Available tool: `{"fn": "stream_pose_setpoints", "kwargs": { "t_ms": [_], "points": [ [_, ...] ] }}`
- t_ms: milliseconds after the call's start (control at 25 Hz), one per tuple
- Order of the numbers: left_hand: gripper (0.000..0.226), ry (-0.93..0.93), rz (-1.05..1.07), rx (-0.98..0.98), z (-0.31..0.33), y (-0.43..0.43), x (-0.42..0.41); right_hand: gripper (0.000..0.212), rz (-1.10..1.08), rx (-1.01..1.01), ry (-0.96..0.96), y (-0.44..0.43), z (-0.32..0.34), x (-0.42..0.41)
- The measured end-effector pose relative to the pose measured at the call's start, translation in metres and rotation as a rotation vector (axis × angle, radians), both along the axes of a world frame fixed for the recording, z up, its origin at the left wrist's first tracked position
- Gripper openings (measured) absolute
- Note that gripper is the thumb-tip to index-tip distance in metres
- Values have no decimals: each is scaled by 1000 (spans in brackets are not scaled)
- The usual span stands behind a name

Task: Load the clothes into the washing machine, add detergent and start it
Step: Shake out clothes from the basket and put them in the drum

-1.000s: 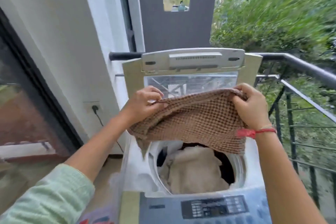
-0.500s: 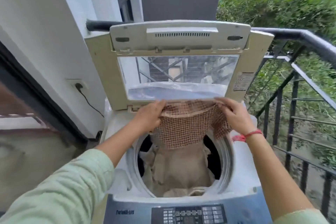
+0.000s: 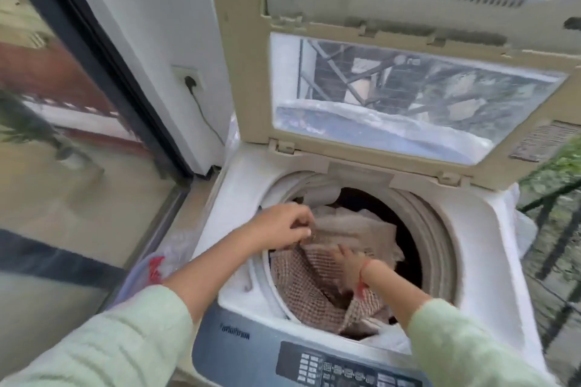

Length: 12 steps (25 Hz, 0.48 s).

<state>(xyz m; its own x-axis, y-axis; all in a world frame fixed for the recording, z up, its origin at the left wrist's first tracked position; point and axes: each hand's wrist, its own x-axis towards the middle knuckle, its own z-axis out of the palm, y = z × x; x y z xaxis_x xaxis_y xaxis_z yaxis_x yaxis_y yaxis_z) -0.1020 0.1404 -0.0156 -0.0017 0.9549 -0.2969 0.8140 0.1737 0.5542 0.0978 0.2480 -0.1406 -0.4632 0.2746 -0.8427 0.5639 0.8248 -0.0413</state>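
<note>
At the drum's left rim, the left hand pinched the checked cloth by its edge. The blurred right hand lay on it inside the washing machine, grip unclear. The front-panel lettering was unreadable.

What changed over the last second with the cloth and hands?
The brown checked cloth, held spread above the white washing machine's drum, has dropped into it. The left hand still pinches its edge near the rim; the right hand went down inside with it, grip blurred. The beige lid stays open, pale laundry still underneath.
</note>
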Motion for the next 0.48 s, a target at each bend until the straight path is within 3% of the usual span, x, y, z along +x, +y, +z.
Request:
{"fn": "stream_pose_setpoints", "kwargs": {
  "t_ms": [80, 120, 240, 320, 480],
  "points": [
    [29, -2, 182, 183, 13, -26, -27, 112, 104, -69, -232, -27, -39, -3],
    [32, 15, 247, 259, 18, -39, -38, 104, 94, -110, -287, -32, -44, -8],
    [39, 59, 412, 405, 28, -74, -65, 44, -67, -170, -313, -22, -21, -42],
    [35, 66, 559, 527, 35, -99, -80, 19, -194, -124, -60, -12, 7, -63],
    [19, 81, 944, 656, 31, -178, -117, 28, -412, 136, 605, -36, 97, -87]
  ]
}}
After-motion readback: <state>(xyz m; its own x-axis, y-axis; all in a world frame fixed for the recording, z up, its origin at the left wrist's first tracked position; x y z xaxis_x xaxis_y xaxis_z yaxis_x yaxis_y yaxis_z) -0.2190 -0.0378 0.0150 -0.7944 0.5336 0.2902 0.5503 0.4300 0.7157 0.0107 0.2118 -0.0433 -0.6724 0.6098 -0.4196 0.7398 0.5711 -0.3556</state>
